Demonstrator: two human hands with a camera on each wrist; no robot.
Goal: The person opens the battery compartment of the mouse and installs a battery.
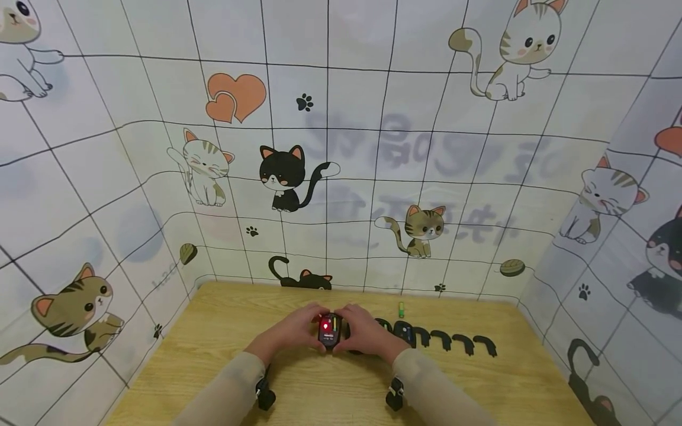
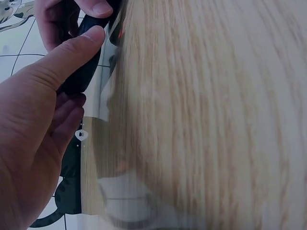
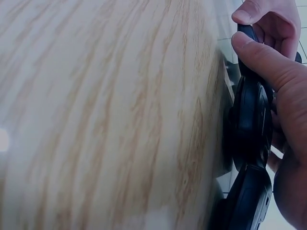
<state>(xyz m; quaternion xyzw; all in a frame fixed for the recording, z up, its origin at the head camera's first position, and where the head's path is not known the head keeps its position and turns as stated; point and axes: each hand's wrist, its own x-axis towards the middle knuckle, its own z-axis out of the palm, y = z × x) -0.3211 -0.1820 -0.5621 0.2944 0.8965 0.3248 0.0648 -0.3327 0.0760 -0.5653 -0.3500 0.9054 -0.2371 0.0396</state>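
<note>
A small black device with a lit display, showing a red patch and a yellow bar, is held between both hands over the wooden table. My left hand grips its left side, thumb at the near end and fingers at the far end. On the opposite side my right hand grips it the same way. In the left wrist view the left thumb presses the dark edge of the device. Beside the right hand, in the right wrist view, stand further rounded black pieces, partly hidden behind that hand.
To the right, a row holds a black piece with a dark face and several curved black pieces. Behind them lies a small green and yellow cylinder. Cat-patterned sheeting walls the wooden table at the back and sides.
</note>
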